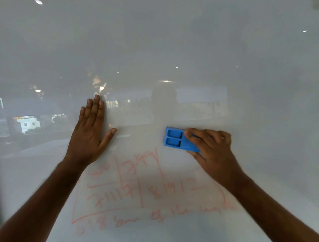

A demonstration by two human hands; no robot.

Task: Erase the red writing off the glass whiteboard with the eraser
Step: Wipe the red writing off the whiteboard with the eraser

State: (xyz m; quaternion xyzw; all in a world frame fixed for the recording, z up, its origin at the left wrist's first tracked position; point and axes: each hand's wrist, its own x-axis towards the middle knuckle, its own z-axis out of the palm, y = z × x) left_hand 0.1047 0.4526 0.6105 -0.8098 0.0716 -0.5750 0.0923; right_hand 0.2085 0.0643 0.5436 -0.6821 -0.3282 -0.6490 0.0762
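Observation:
A glass whiteboard (189,51) fills the whole view. Faint red writing (138,190), numbers, lines and scribbled words, covers its lower middle. My right hand (212,152) grips a blue rectangular eraser (174,140) by its right end and presses it flat on the glass, just above and to the right of the writing. Two recessed pockets show on the eraser's back. My left hand (89,134) lies flat on the board with fingers spread, up and to the left of the writing, holding nothing.
The glass reflects ceiling lights (38,2), a building (28,123) at the left and a dim figure (164,100) in the middle. The board above the hands carries no marks.

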